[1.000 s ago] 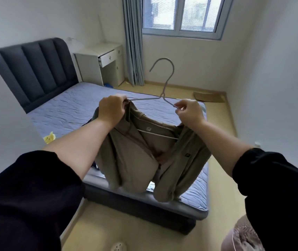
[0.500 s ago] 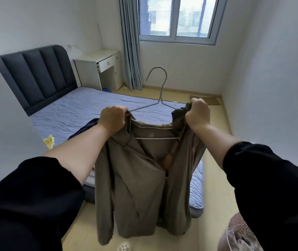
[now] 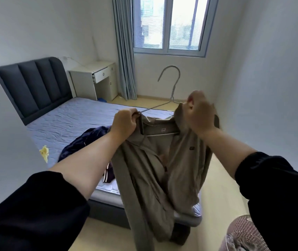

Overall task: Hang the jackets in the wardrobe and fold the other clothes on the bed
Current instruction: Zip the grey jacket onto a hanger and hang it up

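The khaki jacket (image 3: 155, 160) hangs on a wire hanger (image 3: 171, 66) in the air before the foot of the bed (image 3: 72, 120). My left hand (image 3: 124, 122) grips the hanger end and collar. My right hand (image 3: 199, 113), blurred, clutches the opposite shoulder fabric. A navy garment (image 3: 83, 142) lies on the bed.

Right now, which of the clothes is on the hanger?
The tan jacket: it hangs on the wire hanger, held up by the left hand and right hand. The dark blue garment lies crumpled on the bed, untouched.
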`<state>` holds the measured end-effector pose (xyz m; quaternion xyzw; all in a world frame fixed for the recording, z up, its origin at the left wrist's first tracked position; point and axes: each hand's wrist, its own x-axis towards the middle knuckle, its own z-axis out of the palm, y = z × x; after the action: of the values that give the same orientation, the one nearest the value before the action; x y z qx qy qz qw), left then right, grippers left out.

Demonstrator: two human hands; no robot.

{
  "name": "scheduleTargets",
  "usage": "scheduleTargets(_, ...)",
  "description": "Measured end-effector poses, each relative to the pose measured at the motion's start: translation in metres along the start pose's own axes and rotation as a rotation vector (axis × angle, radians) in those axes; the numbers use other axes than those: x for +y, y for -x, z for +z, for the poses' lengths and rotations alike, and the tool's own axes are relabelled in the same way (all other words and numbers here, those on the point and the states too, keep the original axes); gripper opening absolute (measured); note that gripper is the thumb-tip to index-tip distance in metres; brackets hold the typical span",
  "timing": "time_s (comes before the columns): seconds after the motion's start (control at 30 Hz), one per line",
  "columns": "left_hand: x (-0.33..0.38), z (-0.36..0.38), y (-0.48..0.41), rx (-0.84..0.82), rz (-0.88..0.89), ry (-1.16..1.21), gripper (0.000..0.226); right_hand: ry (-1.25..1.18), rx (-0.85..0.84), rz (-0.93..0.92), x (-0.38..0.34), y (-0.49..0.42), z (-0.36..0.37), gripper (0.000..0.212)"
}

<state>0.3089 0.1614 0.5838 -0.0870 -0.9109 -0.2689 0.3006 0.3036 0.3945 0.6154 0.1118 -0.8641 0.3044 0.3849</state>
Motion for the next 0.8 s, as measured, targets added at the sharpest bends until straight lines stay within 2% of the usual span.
scheduleTargets(0.03,0.001,-0.001,-0.002,-0.003,0.021,0.013,0.018,0.061,-0.012,0.044,0.006,-0.009,-0.004,0.019)
scheduleTargets(0.13,0.001,-0.006,-0.004,-0.003,0.051,0.015,0.016,0.225,-0.649,0.289,0.023,-0.018,-0.005,0.041)
scheduleTargets(0.17,-0.001,-0.008,-0.003,-0.004,0.058,0.002,0.016,0.186,-0.758,0.340,0.026,-0.015,-0.005,0.041)
scheduleTargets(0.2,-0.003,-0.009,-0.001,-0.010,0.065,-0.006,0.015,0.119,-0.771,0.364,0.027,-0.010,-0.003,0.039)
scheduleTargets(0.3,-0.009,-0.013,0.001,-0.009,0.124,-0.079,0.019,-0.006,-0.580,0.363,0.029,0.000,0.004,0.032)
scheduleTargets(0.37,-0.011,-0.016,-0.002,-0.014,0.152,-0.307,0.022,-0.034,-0.452,0.367,0.025,0.008,0.009,0.030)
scheduleTargets(0.43,-0.010,-0.022,-0.005,-0.049,0.109,-0.507,0.025,-0.051,-0.362,0.365,0.016,0.015,0.015,0.029)
scheduleTargets(0.5,-0.009,-0.026,-0.007,-0.066,0.035,-0.535,0.028,-0.057,-0.277,0.342,0.006,0.021,0.019,0.023)
scheduleTargets(0.57,-0.004,-0.030,-0.012,-0.033,-0.059,-0.386,0.027,-0.051,-0.213,0.324,-0.003,0.024,0.020,0.020)
scheduleTargets(0.67,0.016,-0.038,-0.028,0.083,-0.167,-0.011,0.020,-0.053,-0.207,0.337,-0.017,0.025,0.021,0.020)
scheduleTargets(0.77,0.040,-0.043,-0.017,0.273,-0.044,0.152,0.014,-0.044,-0.173,0.392,-0.031,0.020,0.018,0.021)
scheduleTargets(0.8,0.039,-0.040,-0.005,0.258,0.028,0.139,0.014,-0.047,-0.146,0.408,-0.035,0.017,0.016,0.022)
